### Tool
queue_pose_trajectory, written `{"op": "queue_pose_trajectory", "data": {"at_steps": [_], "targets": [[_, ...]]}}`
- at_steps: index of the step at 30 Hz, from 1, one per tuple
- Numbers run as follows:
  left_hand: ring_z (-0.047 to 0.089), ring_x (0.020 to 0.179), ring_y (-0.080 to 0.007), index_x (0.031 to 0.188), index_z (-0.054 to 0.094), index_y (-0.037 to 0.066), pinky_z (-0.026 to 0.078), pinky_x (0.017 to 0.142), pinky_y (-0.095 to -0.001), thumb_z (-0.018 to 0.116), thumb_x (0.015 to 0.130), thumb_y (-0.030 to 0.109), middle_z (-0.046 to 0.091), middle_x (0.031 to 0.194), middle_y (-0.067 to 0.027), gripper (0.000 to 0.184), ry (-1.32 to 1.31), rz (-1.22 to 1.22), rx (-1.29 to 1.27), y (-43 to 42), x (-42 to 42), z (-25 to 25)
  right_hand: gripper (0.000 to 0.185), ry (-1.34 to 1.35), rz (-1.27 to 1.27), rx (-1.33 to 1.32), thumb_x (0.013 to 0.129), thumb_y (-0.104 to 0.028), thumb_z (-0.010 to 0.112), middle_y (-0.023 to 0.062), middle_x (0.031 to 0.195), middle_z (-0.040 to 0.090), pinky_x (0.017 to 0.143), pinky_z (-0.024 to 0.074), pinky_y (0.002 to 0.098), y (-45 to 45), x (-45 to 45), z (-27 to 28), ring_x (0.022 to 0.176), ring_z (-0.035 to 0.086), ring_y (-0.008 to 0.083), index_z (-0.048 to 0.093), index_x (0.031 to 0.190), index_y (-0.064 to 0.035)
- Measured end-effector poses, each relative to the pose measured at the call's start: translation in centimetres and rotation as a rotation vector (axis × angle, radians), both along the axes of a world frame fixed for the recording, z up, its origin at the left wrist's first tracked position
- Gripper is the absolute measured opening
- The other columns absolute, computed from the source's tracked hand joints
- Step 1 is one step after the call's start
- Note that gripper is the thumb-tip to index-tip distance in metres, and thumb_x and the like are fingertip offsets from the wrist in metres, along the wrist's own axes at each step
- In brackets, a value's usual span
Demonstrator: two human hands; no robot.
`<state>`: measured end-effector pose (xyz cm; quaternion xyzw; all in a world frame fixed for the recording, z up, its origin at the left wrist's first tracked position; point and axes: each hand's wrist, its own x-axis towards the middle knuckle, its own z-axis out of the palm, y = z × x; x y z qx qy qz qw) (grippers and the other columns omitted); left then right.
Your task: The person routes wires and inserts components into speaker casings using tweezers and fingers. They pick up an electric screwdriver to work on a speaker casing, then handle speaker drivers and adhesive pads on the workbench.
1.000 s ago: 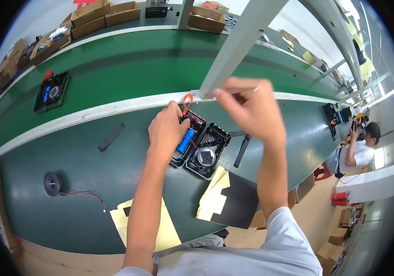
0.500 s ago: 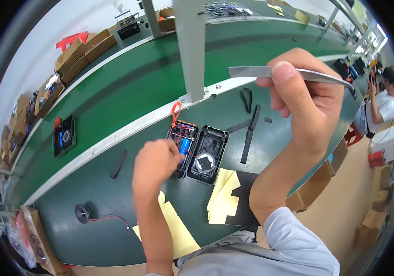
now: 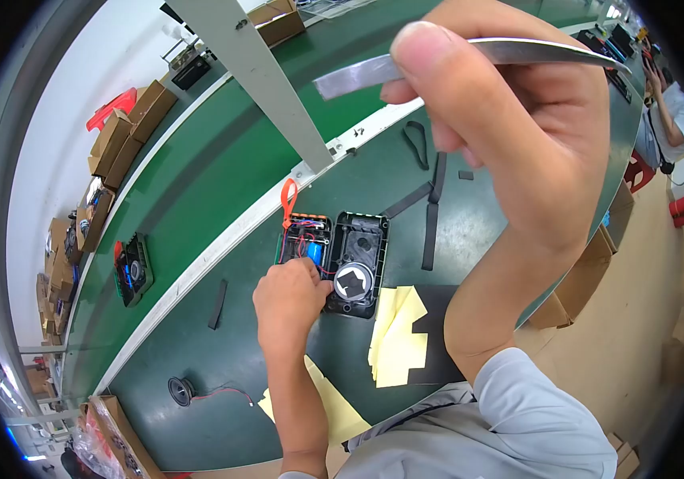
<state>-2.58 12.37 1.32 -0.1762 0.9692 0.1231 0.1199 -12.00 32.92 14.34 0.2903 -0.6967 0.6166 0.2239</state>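
My right hand (image 3: 509, 128) is raised high and close to the camera, with metal tweezers (image 3: 358, 76) pinched between thumb and fingers; their bent, pointed end reaches to the right. On the bench an opened black plastic case (image 3: 362, 227) lies as two halves side by side. The left half contains a blue cylindrical cell (image 3: 315, 254) with thin wires, and an orange-red strap loop (image 3: 288, 199) sticks out of its top. In the right half is a round speaker (image 3: 353, 281) with a black patch. My left hand (image 3: 290, 297) curls over the left half's lower end, its fingertips partly hidden.
Black foam strips (image 3: 431, 231) lie behind the case, yellow backing paper (image 3: 396, 335) before it. A loose speaker (image 3: 181, 391) with a wire is at left. Another opened case (image 3: 132, 270) sits beyond the metal rail (image 3: 198, 267). Another person (image 3: 672, 120) is at far right.
My left hand has come down onto the lower end of the case's left half. My right hand, still holding the tweezers, appears larger and further up; the whole view has shifted and tilted.
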Motion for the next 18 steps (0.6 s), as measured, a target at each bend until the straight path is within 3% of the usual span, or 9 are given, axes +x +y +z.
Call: {"op": "queue_pose_trajectory", "data": {"at_steps": [15, 16, 18], "targets": [[0.069, 0.075, -0.0365, 0.072, 0.070, 0.005, 0.056, 0.072, -0.0453, 0.072, 0.066, 0.017, 0.069, 0.075, -0.0182, 0.014, 0.069, -0.043, -0.072, -0.2, 0.0, -2.1, 0.040, 0.069, 0.056, -0.062, 0.099, -0.028, 0.044, 0.0114, 0.093, 0.071, 0.060, 0.0399, 0.0232, -1.5, -0.6, 0.4, 0.073, 0.058, 0.0104, 0.069, 0.095, 0.0028], [0.069, 0.075, -0.0368, 0.072, 0.070, 0.004, 0.056, 0.072, -0.0449, 0.072, 0.066, 0.017, 0.068, 0.075, -0.0187, 0.014, 0.068, -0.069, -0.055, -0.4, -0.1, -2.4, 0.050, 0.025, 0.078, 0.032, 0.102, -0.030, 0.033, 0.0137, 0.102, 0.070, 0.067, 0.0420, 0.0258, -1.0, -0.6, 0.5, 0.084, 0.060, 0.0137, 0.067, 0.102, 0.0057], [0.069, 0.076, -0.0372, 0.072, 0.070, 0.003, 0.056, 0.073, -0.0444, 0.072, 0.066, 0.016, 0.068, 0.075, -0.0194, 0.015, 0.098, -0.081, -0.014, -1.2, 0.0, -3.2, 0.048, -0.017, 0.096, 0.043, 0.103, -0.029, 0.034, 0.0129, 0.099, 0.069, 0.066, 0.0424, 0.0261, -0.8, -0.5, 0.5, 0.080, 0.060, 0.0136, 0.067, 0.104, 0.0064]]}}
